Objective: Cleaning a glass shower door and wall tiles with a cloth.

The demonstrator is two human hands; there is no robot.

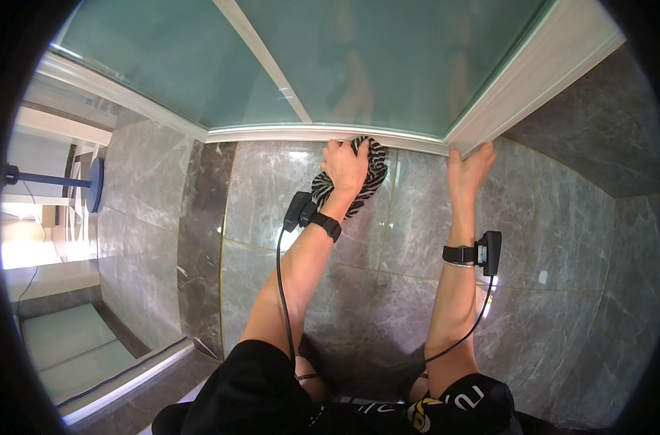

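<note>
My left hand (344, 165) is closed on a black-and-white striped cloth (374, 165), which bunches out on both sides of it. The hand and cloth are up against the lower rail of a glass door (373, 69) with a pale frame. My right hand (469, 172) grips the door frame (507, 109) near its lower right corner. Its thumb and fingers lie on either side of the corner, with the fingertips partly hidden. Both wrists carry a black strap with a small cabled box.
Grey marble-look tiles (417, 232) cover the floor, with a dark threshold strip (199, 246) at the left. Beyond it a blue pole with a round base (95, 185) stands in a bright room. A grey tiled wall (583, 116) rises at the right.
</note>
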